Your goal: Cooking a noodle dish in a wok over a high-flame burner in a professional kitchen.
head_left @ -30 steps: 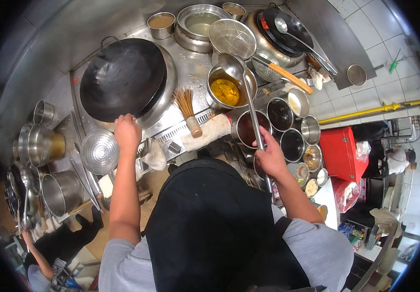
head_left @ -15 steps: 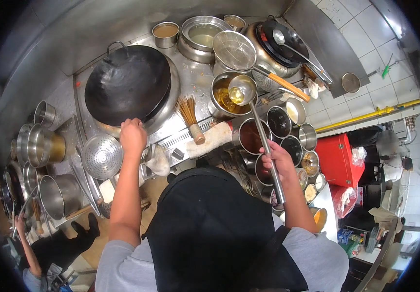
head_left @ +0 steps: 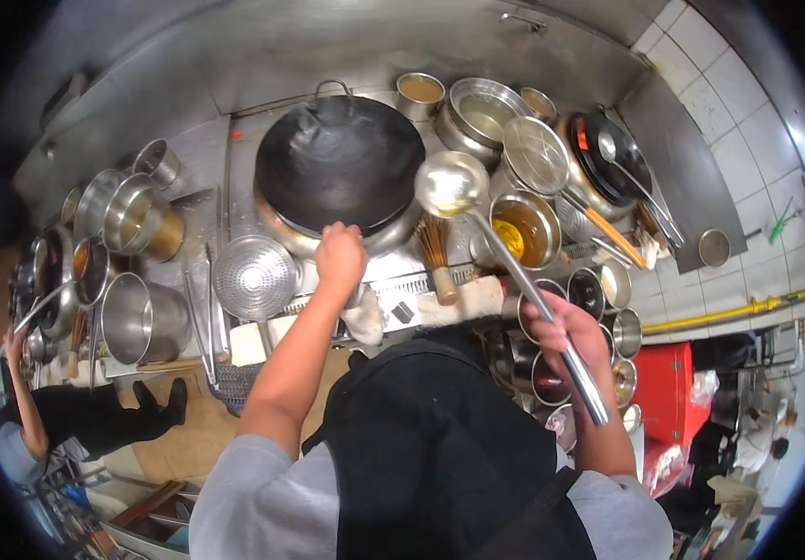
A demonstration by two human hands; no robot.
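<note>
A large black wok (head_left: 332,168) sits on the stove ring, its loop handle on the far side. My left hand (head_left: 342,254) is closed at its near edge; the fingers hide the exact part they grip. In my right hand (head_left: 571,331) is a long-handled metal ladle (head_left: 452,184), gripped partway along its shaft. The ladle's bowl hangs level between the wok's right edge and a strainer, with a little pale yellow liquid seemingly in it. Behind its shaft stands a metal pot of yellow oil (head_left: 543,241). A bamboo wok brush (head_left: 437,264) lies below the bowl.
A perforated skimmer (head_left: 256,278) rests left of my left forearm. A round mesh strainer (head_left: 536,154) and a second wok (head_left: 622,168) stand at right. Several seasoning pots, one dark-filled (head_left: 586,293), crowd beside my right hand. At far left another person's arm (head_left: 24,392) holds a ladle.
The ladle has come up out of the oil pot and swung left toward the wok. My left hand stays at the wok's near edge. The whole view has turned left.
</note>
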